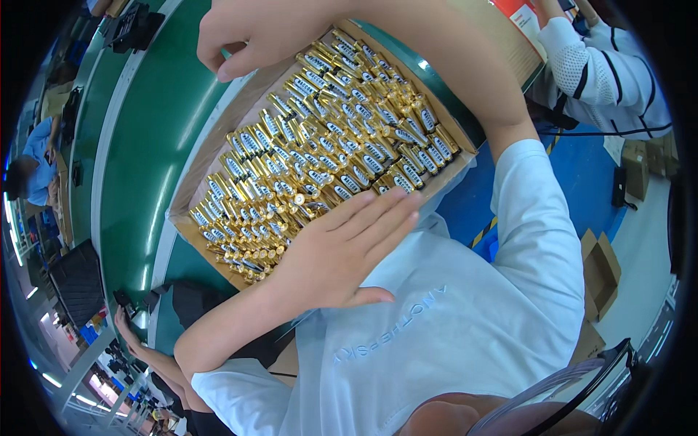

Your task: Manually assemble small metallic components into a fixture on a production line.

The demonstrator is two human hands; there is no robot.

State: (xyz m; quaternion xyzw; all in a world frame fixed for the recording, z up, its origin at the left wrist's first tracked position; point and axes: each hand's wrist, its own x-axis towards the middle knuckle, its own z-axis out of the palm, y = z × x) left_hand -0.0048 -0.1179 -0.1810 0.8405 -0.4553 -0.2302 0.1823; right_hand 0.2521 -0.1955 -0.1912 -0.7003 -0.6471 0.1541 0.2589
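Observation:
A shallow cardboard box (190,173) in front of me holds many gold and black cylindrical batteries (313,156) with white labels, packed in uneven slanting rows. My left hand (345,243) lies over the box's near side, palm down, its fingers stretched out beside the nearest batteries. It is open and appears to hold nothing; whether the palm touches the batteries is hidden. Across the far side of the box reaches my right arm. Beyond the box's far left edge, my right hand (243,40) is closed, finger and thumb curled together; anything between them is hidden.
The box rests on a green worktable (156,138) with pale rails. At the upper right sits a co-worker in a white sleeve (607,76) beside a red and white carton (520,25). An open cardboard box (600,276) stands at the right. Another person's arm (156,360) shows at lower left.

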